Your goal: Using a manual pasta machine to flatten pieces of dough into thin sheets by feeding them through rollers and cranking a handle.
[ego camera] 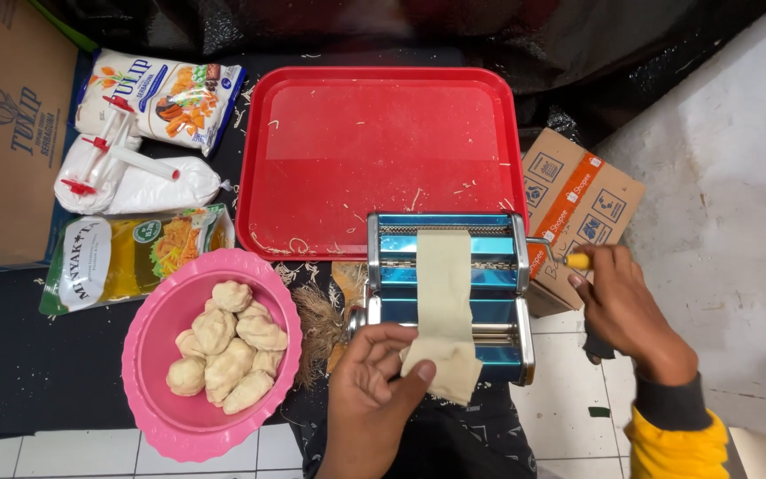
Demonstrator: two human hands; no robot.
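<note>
Pale dough sheet (443, 306) draped flat over blue pasta roller (489, 293); lower end folded; yellow-tipped crank (569, 259) at right.

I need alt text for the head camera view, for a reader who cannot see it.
A left hand holds a dough sheet on a blue pasta roller while the right hand grips its crank. A pink bowl of dough balls sits left, a red tray behind.

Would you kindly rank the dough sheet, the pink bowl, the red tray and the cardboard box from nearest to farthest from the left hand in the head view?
1. Dough sheet: pinched in the left hand at its lower end.
2. Pink bowl: just to the hand's left.
3. Red tray: beyond the pasta machine, and cardboard box: far right beside the crank; too close to call.
</note>
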